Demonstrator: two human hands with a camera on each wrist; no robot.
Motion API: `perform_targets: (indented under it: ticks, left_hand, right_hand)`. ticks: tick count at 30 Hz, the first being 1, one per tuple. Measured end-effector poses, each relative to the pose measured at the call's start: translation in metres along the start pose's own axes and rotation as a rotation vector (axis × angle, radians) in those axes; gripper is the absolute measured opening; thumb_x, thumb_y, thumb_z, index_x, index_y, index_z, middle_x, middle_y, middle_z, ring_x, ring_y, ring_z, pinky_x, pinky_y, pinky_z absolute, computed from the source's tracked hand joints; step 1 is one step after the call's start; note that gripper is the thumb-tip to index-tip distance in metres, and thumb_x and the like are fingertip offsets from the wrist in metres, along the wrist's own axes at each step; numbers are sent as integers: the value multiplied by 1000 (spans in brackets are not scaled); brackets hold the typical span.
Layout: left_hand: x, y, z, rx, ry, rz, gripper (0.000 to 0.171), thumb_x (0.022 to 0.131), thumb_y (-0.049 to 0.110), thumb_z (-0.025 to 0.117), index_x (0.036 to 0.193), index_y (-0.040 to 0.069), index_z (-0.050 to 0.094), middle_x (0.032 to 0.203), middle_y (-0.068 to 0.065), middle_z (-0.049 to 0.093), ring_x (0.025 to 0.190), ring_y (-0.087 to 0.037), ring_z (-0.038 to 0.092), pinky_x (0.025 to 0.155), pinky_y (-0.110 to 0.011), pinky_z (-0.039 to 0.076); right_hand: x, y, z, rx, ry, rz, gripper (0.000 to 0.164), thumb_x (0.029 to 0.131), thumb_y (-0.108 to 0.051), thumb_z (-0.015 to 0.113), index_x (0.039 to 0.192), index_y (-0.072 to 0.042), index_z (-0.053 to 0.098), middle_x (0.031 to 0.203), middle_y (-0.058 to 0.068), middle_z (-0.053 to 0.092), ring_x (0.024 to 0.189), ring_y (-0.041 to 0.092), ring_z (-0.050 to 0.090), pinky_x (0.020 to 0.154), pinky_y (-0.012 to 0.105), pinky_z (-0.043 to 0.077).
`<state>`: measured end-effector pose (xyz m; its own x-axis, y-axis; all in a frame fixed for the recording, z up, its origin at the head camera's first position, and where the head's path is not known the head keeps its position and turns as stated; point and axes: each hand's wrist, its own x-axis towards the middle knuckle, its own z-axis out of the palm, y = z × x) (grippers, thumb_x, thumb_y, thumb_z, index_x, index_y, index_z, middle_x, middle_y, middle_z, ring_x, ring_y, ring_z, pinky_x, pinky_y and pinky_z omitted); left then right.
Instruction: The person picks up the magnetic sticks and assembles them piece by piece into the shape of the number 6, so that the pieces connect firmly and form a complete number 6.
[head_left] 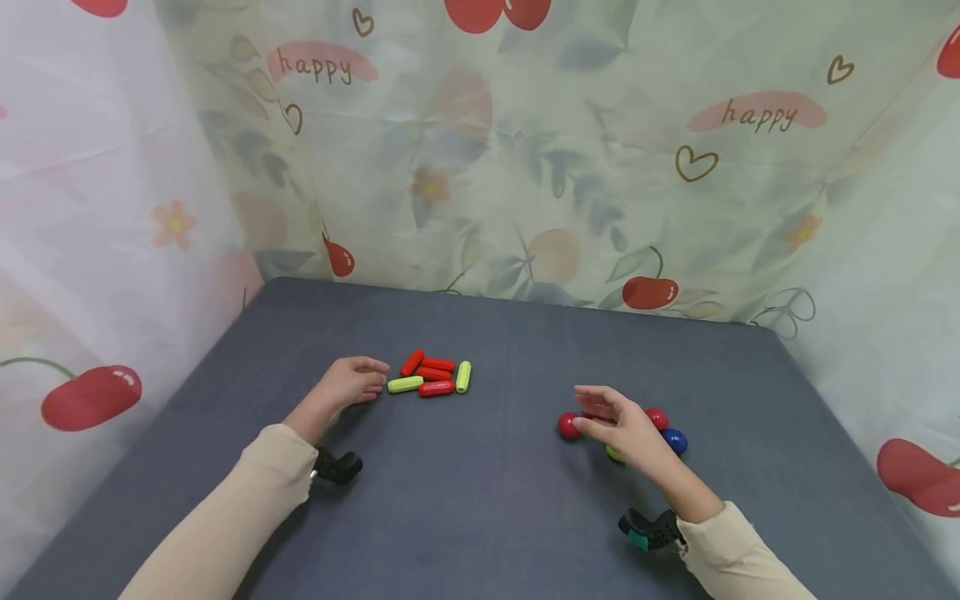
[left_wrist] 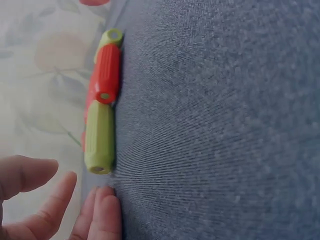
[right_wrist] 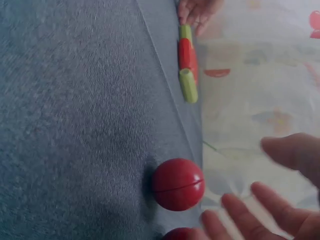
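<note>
My left hand [head_left: 341,390] is just left of a cluster of small ridged cylinders, with nothing in its fingers. The nearest is a yellow-green cylinder [head_left: 406,384]; several red cylinders, one a red cylinder [head_left: 437,389] at the front, lie beside it. Another yellow-green cylinder [head_left: 463,377] marks the cluster's right side. Over a group of balls hovers my right hand [head_left: 622,429], fingers apart and holding nothing in the right wrist view. A red ball [right_wrist: 178,184] shows by its fingers. Another red ball [head_left: 657,417], a blue ball [head_left: 675,441] and a partly hidden yellow-green ball [head_left: 614,453] are around it.
Everything lies on a dark grey cloth-covered table [head_left: 480,508]. A printed curtain [head_left: 495,150] hangs behind it and along both sides. Black wrist devices, one a left device [head_left: 337,467] and one a right device [head_left: 649,530], sit at the cuffs.
</note>
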<state>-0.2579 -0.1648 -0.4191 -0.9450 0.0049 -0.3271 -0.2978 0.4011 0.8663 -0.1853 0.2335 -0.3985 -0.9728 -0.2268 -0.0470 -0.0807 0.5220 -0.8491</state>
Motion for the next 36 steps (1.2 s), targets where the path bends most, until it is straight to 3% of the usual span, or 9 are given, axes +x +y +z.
perform_targets:
  ticks: [4,8,11,16,20,27,36]
  left_hand:
    - [5,1,1,-25,-18,-27,35,94,9,60,127,-3,58,124,-18,60,100,-19,61,86,-31,54]
    - [9,7,2,-45,-27,-99,38,90,10,67,125,-2,59,112,-9,63,91,-13,60,83,-27,54]
    - [11,11,2,-49,-32,-141,38,88,9,70,123,-1,60,113,-9,62,89,-13,60,84,-27,54]
    - [11,14,2,0,-40,-135,37,84,6,74,119,0,63,128,-14,56,101,-18,58,88,-29,53]
    - [11,15,4,31,-30,-123,36,82,6,75,116,1,65,131,-14,54,107,-20,55,88,-29,52]
    - [12,13,7,68,-10,-137,33,81,5,76,113,2,67,128,-14,57,107,-22,56,92,-32,51]
    - [14,11,8,116,-15,-141,30,82,5,76,111,1,69,129,-16,56,101,-21,58,86,-30,52]
  right_hand:
    - [3,-1,3,-60,-37,41,51,93,-21,65,137,-2,49,138,20,53,128,38,49,101,50,45]
    - [4,-3,6,-83,-57,39,46,93,-16,65,134,0,51,135,21,55,126,37,52,99,50,47]
    - [6,-4,8,-96,-62,45,44,93,-14,65,133,-1,53,133,20,57,123,35,54,98,49,47]
    - [12,-3,11,-148,-58,54,41,92,-12,66,130,-3,57,130,18,59,118,32,57,94,45,51]
    - [16,-3,15,-183,-38,63,37,91,-9,66,127,-3,60,126,18,61,108,27,60,83,36,53]
    - [18,-3,22,-227,13,82,31,89,-7,68,119,-4,65,116,17,63,91,21,57,73,30,49]
    - [22,2,29,-254,88,110,26,87,-8,71,113,-9,68,108,11,67,87,20,56,73,31,49]
